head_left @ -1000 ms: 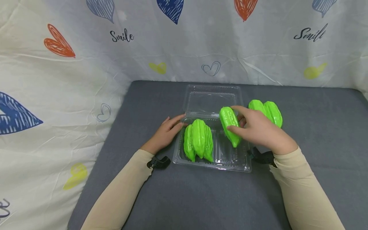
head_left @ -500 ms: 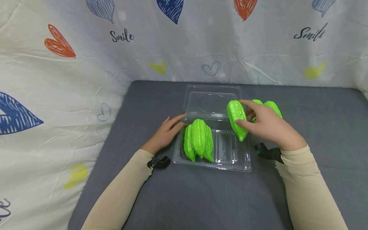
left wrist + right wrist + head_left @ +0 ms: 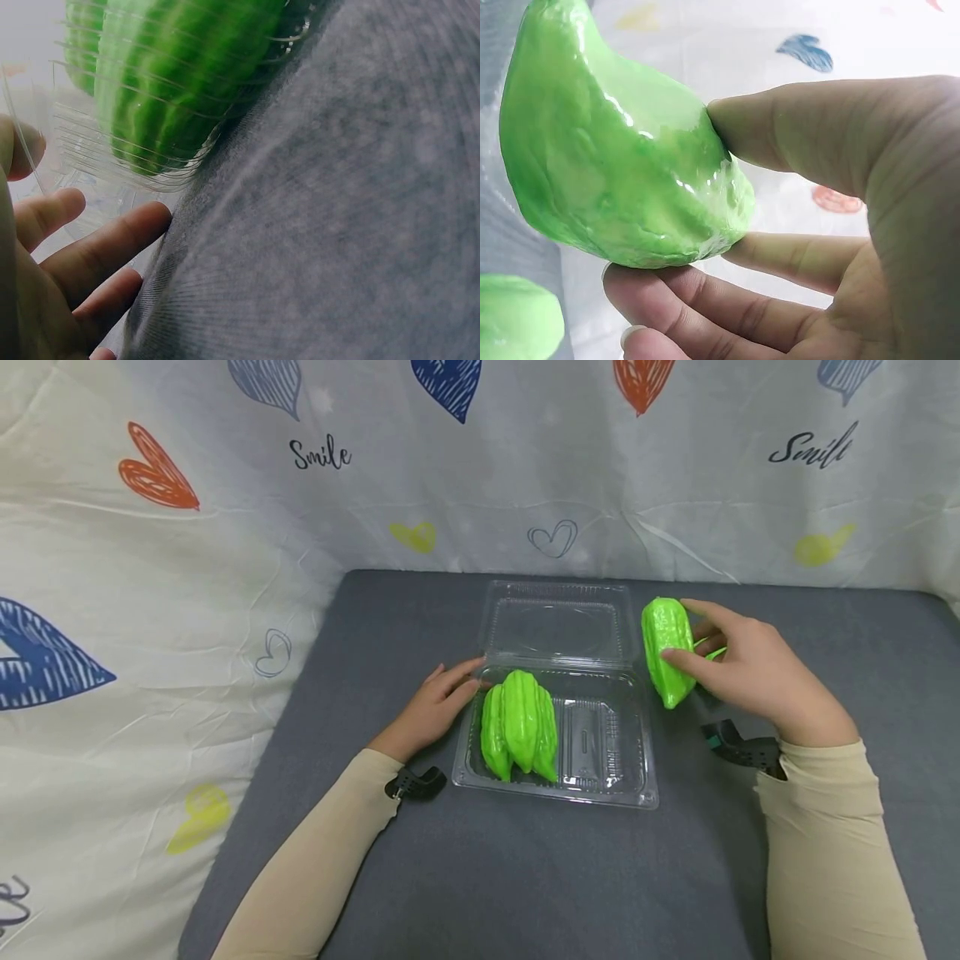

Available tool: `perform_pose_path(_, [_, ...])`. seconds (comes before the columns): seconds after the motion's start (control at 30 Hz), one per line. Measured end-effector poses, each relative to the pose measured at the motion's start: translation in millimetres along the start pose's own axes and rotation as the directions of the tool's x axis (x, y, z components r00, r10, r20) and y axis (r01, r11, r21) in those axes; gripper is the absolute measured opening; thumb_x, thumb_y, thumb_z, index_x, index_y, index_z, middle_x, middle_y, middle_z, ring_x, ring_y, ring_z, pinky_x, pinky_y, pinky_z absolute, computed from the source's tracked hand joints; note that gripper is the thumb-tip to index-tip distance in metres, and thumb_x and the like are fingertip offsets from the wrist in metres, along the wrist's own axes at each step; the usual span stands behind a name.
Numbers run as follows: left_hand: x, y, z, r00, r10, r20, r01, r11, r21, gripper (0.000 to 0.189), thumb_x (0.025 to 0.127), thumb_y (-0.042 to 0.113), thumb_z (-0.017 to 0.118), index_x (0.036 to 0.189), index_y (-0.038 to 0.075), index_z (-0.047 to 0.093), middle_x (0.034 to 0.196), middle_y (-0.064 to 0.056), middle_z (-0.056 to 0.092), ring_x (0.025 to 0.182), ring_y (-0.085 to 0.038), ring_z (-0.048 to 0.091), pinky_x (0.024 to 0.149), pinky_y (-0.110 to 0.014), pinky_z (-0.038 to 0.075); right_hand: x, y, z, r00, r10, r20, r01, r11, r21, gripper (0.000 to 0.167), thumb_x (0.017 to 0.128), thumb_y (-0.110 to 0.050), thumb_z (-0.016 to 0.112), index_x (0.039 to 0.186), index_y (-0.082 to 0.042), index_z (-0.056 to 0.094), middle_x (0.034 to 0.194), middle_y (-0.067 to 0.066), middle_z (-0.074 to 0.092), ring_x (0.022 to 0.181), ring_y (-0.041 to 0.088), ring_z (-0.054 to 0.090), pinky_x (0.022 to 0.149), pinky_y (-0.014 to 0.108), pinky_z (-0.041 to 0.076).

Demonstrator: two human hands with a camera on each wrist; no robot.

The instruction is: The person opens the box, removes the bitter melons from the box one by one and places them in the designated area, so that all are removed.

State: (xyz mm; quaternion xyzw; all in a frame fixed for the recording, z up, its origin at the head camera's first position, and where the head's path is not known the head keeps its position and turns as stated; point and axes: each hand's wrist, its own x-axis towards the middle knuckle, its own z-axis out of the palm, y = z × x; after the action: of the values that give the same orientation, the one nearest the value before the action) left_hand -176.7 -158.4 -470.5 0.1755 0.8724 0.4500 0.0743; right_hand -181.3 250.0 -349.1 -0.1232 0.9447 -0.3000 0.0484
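A clear plastic clamshell box [image 3: 592,789] lies with its lid [image 3: 558,622] folded back. Bright green, ridged bitter melons [image 3: 520,722] are piled in its left half. Just right of the box, my right hand [image 3: 757,668] pinches another glossy bitter melon [image 3: 666,647] between thumb and fingers, its pointed end toward me. In the right wrist view the thumb presses one side of that bitter melon [image 3: 615,165] and fingers support the other. My left hand [image 3: 435,706] rests at the box's left edge with fingers extended; in the left wrist view the fingers [image 3: 112,247] are spread beside the box wall.
Another green bitter melon [image 3: 716,652] shows partly behind my right hand, and one [image 3: 517,319] is at the lower left of the right wrist view. A grey cloth [image 3: 562,885] covers the table. A printed curtain [image 3: 480,477] hangs along the back and left.
My right hand has carried the bitter melon right and away from me, from over the box's right half to outside it. My left hand and the piled bitter melons have stayed put.
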Motion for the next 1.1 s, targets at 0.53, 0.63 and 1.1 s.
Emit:
perform_pose_path(0.53, [-0.6,-0.8,0.8,1.0,0.002,-0.002,-0.002,1.0,-0.008,0.05,0.115,0.035,0.042,0.163,0.02,0.043,0.136,-0.004,0.072,0.14,-0.023,0.057,0.133,-0.043,0.0,-1.1,29.1,-13.8,0.996,0.073,-0.043,-0.073,0.997,0.01,0.082,0.102,-0.048,0.066,0.167,-0.012,0.031,0.132,0.03,0.062,0.114,0.043,0.063,0.069,0.031,0.049])
perform_pose_path(0.63, [-0.2,-0.7,1.0,1.0,0.004,-0.004,-0.004,1.0,-0.007,0.05,0.115,0.035,0.043,0.163,0.02,0.043,0.135,-0.005,0.072,0.14,-0.023,0.057,0.133,-0.043,0.0,-1.5,33.4,-16.0,0.995,0.09,-0.049,-0.089,0.996,0.018,0.082,0.103,-0.048,0.066,0.167,-0.012,0.03,0.133,0.03,0.062,0.115,0.042,0.062,0.071,0.031,0.049])
perform_pose_path(1.1, [-0.9,0.6,-0.1,1.0,0.007,-0.002,-0.007,1.0,-0.008,0.05,0.115,0.034,0.042,0.163,0.02,0.043,0.136,-0.005,0.072,0.14,-0.022,0.056,0.133,-0.042,0.0,-5.8,53.5,-27.8,0.979,0.173,-0.108,-0.166,0.983,0.074,0.083,0.103,-0.048,0.064,0.168,-0.012,0.027,0.141,0.037,0.055,0.121,0.05,0.057,0.068,0.021,0.043])
